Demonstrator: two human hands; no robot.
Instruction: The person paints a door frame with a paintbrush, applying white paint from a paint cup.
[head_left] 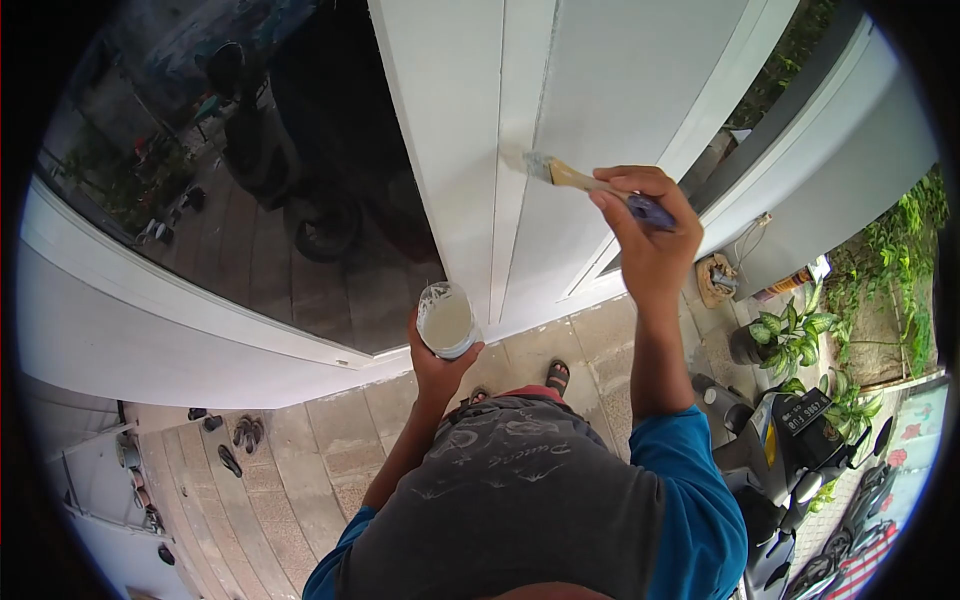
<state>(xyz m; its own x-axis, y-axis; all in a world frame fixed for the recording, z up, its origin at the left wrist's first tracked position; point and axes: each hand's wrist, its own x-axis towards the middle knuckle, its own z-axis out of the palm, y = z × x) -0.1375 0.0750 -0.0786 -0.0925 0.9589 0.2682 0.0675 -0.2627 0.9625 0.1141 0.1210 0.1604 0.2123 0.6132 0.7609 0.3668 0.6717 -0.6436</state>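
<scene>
My right hand [650, 215] is closed around the handle of a paintbrush [567, 176]. The brush points left, and its pale bristles touch a white door frame [520, 90] beside a narrow seam. Lower and to the left, my left hand [441, 365] grips an open white tub [447, 320] from below. Pale paint fills part of the tub, and its inner rim is smeared. Behind the tub lies the lower corner of a dark glass pane [330, 180] set in the white frame.
Tiled floor [320, 440] runs below, with sandals [230, 460] at the left. A paper bag [716, 281], a potted plant [790, 330] and a parked motorbike [765, 440] stand at the right. White wall panels rise ahead.
</scene>
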